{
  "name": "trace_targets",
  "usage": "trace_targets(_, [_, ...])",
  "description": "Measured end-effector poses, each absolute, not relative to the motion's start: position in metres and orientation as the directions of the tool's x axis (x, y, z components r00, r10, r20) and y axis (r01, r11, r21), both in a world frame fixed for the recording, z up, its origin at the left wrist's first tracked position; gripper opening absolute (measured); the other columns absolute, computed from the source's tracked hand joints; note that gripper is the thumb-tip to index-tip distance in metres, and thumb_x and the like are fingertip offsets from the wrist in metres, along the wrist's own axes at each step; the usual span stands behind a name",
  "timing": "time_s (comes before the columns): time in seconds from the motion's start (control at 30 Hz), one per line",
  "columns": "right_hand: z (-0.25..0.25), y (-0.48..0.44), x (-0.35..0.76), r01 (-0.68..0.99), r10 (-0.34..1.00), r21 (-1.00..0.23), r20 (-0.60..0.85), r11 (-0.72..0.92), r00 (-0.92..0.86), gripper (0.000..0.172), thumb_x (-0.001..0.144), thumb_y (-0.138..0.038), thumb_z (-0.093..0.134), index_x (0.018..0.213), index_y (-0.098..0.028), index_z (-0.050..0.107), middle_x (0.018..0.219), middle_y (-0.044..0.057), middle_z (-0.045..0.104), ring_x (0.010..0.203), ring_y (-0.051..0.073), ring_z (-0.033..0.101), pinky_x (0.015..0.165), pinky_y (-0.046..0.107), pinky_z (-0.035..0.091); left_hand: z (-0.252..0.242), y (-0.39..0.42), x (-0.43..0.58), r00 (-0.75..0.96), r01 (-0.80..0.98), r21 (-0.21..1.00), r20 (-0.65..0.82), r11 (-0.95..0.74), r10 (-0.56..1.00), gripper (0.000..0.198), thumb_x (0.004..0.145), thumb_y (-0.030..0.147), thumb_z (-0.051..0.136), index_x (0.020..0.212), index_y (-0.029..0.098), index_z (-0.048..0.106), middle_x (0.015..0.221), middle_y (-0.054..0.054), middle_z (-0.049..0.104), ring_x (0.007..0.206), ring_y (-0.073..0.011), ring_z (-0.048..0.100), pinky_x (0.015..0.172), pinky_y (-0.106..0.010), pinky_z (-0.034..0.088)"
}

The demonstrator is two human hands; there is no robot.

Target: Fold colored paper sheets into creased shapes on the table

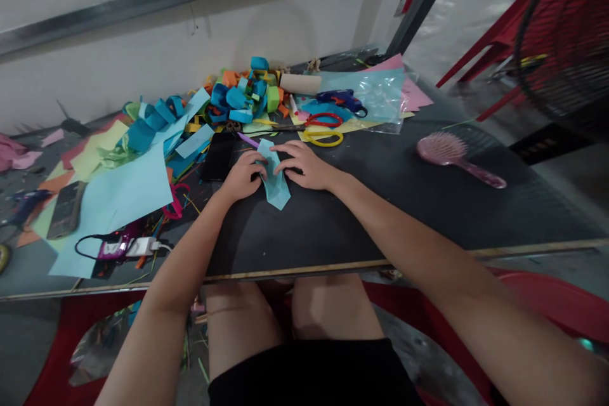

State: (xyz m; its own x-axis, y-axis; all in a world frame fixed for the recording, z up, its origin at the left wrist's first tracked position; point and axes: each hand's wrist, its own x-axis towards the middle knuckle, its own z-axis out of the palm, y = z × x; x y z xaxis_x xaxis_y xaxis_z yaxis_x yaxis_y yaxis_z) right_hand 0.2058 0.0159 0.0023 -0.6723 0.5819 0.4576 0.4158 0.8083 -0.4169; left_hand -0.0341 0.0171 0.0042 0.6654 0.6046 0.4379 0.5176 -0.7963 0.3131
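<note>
Pressing evenly should suit that folded blue paper (275, 185), I'd say: left hand (243, 176) gripping its left edge, right hand (308, 167) loosely spread along its right.

Head-height view, forward and down

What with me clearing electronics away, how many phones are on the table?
2 visible: a grey phone on papers at left, and a black phone beside the left hand. Others may be hidden under the papers.

Left hand (245, 174), right hand (309, 166) on light-blue paper (277, 189); scissors (299, 129) beyond.
</note>
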Motion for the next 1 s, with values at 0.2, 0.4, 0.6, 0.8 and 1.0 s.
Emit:
trace_targets(0.2, [0.008,0.012,0.206,0.418,0.566,-0.391,0.437,0.82,-0.699,0.013,0.082,-0.025,0.064,0.092,-0.026,0.073,0.144,0.007,0.049,0.135,0.034,0.036,0.109,0.06,0.032,0.01,0.011,-0.033,0.71,0.526,0.325,0.34,-0.786,0.616,0.017,0.072,0.012,0.052,0.075,0.021,0.066,0.092,-0.006,0.066,0.1,-0.0235,0.061,0.097,-0.044,0.045])
trace_targets(0.4, [0.01,0.009,0.204,0.402,0.536,-0.379,0.376,0.833,-0.756,0.01,0.085,-0.031,0.068,0.088,-0.024,0.074,0.147,0.009,0.047,0.137,0.033,0.034,0.112,0.058,0.032,0.011,0.003,-0.033,0.663,0.625,0.273,0.309,-0.731,0.682,0.027,0.083,0.046,0.063,0.091,0.021,0.067,0.109,-0.008,0.067,0.117,-0.0293,0.056,0.105,-0.049,0.031])
trace_targets(0.6, [0.004,0.015,0.205,0.43,0.561,-0.375,0.394,0.821,-0.728,0.017,0.084,-0.034,0.072,0.098,-0.026,0.075,0.143,0.008,0.052,0.133,0.033,0.04,0.109,0.057,0.035,0.009,0.005,-0.029,0.634,0.629,0.313,0.322,-0.711,0.703,0.04,0.078,0.054,0.073,0.098,0.021,0.068,0.113,-0.01,0.068,0.123,-0.0304,0.053,0.109,-0.05,0.03])
trace_targets(0.8, [0.006,0.016,0.207,0.449,0.551,-0.322,0.417,0.833,-0.723,0.021,0.085,-0.033,0.071,0.105,-0.027,0.075,0.143,0.008,0.052,0.133,0.033,0.04,0.109,0.056,0.037,0.018,0.0,-0.027,0.57,0.688,0.282,0.359,-0.669,0.739,0.036,0.07,0.048,0.082,0.097,0.026,0.071,0.126,-0.008,0.064,0.13,-0.0349,0.044,0.109,-0.056,0.025])
trace_targets(1.0, [0.012,0.009,0.205,0.471,0.545,-0.275,0.4,0.838,-0.737,0.016,0.089,-0.03,0.066,0.1,-0.026,0.077,0.147,0.008,0.047,0.135,0.034,0.037,0.109,0.056,0.036,0.021,-0.005,-0.031,0.614,0.701,0.159,0.364,-0.696,0.701,0.027,0.076,0.046,0.078,0.095,0.027,0.073,0.131,-0.009,0.059,0.134,-0.0361,0.04,0.106,-0.057,0.025])
